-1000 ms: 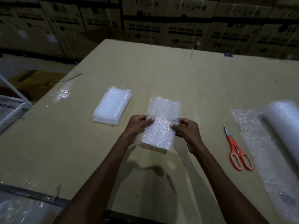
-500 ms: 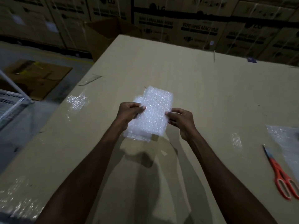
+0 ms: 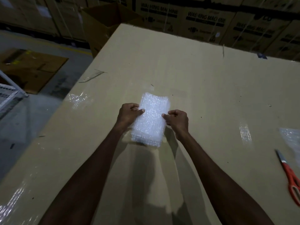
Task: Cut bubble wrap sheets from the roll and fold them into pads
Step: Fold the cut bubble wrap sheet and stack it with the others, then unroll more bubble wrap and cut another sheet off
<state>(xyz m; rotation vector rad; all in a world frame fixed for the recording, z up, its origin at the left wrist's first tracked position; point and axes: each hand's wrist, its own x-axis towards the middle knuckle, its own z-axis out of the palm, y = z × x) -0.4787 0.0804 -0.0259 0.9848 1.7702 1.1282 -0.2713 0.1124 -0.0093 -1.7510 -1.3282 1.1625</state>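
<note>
**Pad folded and held over the table**

The pad (image 3: 150, 118) sits between both hands above the table (image 3: 194, 88), already folded into a thick rectangle. The left hand (image 3: 129, 113) pinches its left edge, the right hand (image 3: 177, 120) its right edge. Judging by this, folding looks finished; setting it down remains. Whether another pad lies beneath is unclear. The scissors (image 3: 290, 176) and a wrap sheet (image 3: 290, 135) are cut off at the right edge; the roll is not visible.
</note>
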